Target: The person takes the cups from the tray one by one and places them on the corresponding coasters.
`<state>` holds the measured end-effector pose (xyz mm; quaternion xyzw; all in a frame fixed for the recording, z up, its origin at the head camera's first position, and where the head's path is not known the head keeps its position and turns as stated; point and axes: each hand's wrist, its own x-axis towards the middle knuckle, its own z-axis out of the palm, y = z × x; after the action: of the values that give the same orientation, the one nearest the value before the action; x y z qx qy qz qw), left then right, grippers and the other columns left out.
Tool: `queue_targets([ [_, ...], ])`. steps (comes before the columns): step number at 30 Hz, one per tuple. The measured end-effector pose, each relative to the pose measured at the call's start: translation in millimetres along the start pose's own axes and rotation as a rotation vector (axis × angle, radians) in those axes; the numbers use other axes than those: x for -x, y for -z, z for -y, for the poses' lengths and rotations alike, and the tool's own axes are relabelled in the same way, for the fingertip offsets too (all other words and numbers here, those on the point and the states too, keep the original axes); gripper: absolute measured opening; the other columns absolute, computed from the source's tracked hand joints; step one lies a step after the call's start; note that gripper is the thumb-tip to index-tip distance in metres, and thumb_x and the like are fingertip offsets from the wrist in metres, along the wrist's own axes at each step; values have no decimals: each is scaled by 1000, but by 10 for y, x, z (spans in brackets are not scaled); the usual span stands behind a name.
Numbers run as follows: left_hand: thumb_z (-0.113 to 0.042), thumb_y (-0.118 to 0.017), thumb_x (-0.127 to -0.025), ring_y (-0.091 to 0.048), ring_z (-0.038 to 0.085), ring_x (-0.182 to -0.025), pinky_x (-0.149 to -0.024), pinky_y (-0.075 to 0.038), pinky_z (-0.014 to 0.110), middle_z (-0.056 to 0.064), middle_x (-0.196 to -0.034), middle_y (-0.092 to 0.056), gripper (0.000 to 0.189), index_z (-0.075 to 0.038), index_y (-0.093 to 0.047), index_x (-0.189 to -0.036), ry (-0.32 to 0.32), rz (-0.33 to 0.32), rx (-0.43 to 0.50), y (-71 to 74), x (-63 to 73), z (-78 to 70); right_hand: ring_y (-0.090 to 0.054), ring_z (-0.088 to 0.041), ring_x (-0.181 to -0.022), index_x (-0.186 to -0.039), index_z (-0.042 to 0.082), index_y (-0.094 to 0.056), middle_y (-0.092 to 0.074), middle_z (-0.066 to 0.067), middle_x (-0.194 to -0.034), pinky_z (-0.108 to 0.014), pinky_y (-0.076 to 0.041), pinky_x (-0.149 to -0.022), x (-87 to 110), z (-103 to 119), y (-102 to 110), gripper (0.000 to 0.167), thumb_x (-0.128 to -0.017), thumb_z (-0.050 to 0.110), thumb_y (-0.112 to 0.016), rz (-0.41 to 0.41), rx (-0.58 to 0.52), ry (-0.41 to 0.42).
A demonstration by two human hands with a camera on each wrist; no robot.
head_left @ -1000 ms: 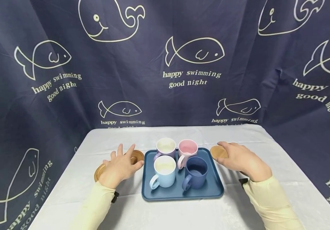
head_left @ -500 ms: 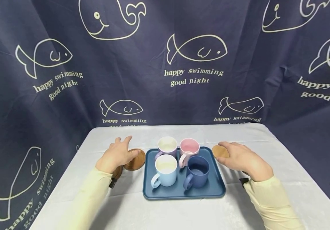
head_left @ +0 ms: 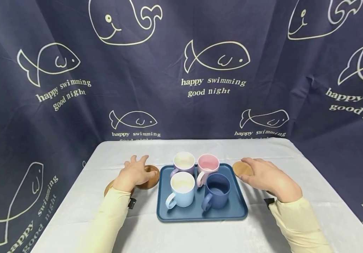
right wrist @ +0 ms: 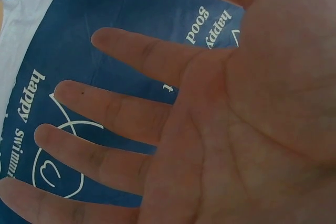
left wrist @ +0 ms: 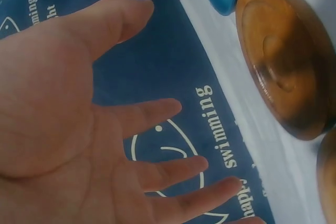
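My left hand (head_left: 134,174) hovers with its fingers spread, its thumb overlapping a round brown wooden coaster (head_left: 150,182) left of the tray. Part of a second coaster (head_left: 108,188) shows beneath the wrist. In the left wrist view, the palm is bare and the ringed coaster (left wrist: 286,61) lies beyond the fingertips. On the other side, my right hand (head_left: 271,177) is held over the table, thumb and forefinger beside a lighter wooden disc (head_left: 241,169). The right wrist view shows an empty palm with extended fingers (right wrist: 113,103).
A blue tray (head_left: 184,215) sits between the hands, carrying a purple mug (head_left: 184,162), a pink mug (head_left: 208,164), a light blue mug (head_left: 183,195) and a dark blue mug (head_left: 217,196). Behind the white-covered table (head_left: 200,239) hangs a navy fish-print curtain (head_left: 213,116).
My left hand first drew back left and up from the nearer coaster, then shifted slightly right and down. The right hand stays almost in place; mugs and tray have not moved.
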<state>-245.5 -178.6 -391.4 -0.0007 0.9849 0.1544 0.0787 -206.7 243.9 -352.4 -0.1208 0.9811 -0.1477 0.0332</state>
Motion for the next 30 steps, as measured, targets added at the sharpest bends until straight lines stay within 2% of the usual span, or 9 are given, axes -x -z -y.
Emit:
queue_targets([
  [8, -39, -74, -83, -37, 56, -132, -92, -48, 68, 32, -163, -20, 88, -17, -37, -161, -24, 21, 31, -97, -97, 32, -53, -52, -130, -146, 2, -54, -57, -32, -140, -65, -44, -102, -3, -2, -6, 66, -91, 34, -71, -18, 6, 15],
  [17, -35, -81, -74, -34, 59, -133, -102, -42, 69, 33, -163, -22, 99, -16, -37, -161, -64, 59, 55, -195, -220, 51, -53, -51, -131, -148, 3, -53, -57, -31, -141, -65, -44, -103, 0, -17, -12, 67, -92, 37, -69, -20, 6, 6],
  [20, -33, -82, -72, -33, 60, -135, -103, -40, 72, 33, -162, -24, 102, -16, -36, -161, -57, 59, 61, -229, -247, 49, -54, -51, -130, -147, 3, -54, -58, -30, -140, -65, -44, -103, 11, -22, 1, 66, -92, 37, -70, -28, 5, 10],
  [26, -34, -86, -74, -26, 59, -143, -104, -23, 85, 32, -162, -27, 101, -19, -37, -161, 0, 93, 79, -292, -250, 59, -55, -51, -128, -145, 1, -55, -60, -31, -137, -63, -45, -103, 7, -21, -9, 66, -91, 35, -71, -36, 9, 37],
  [30, -32, -89, -71, -28, 58, -142, -103, -25, 84, 31, -162, -29, 103, -19, -39, -160, 5, 105, 86, -322, -242, 82, -55, -51, -128, -145, 1, -55, -60, -30, -137, -63, -45, -103, 13, -10, -14, 66, -91, 35, -71, -39, 11, 37],
])
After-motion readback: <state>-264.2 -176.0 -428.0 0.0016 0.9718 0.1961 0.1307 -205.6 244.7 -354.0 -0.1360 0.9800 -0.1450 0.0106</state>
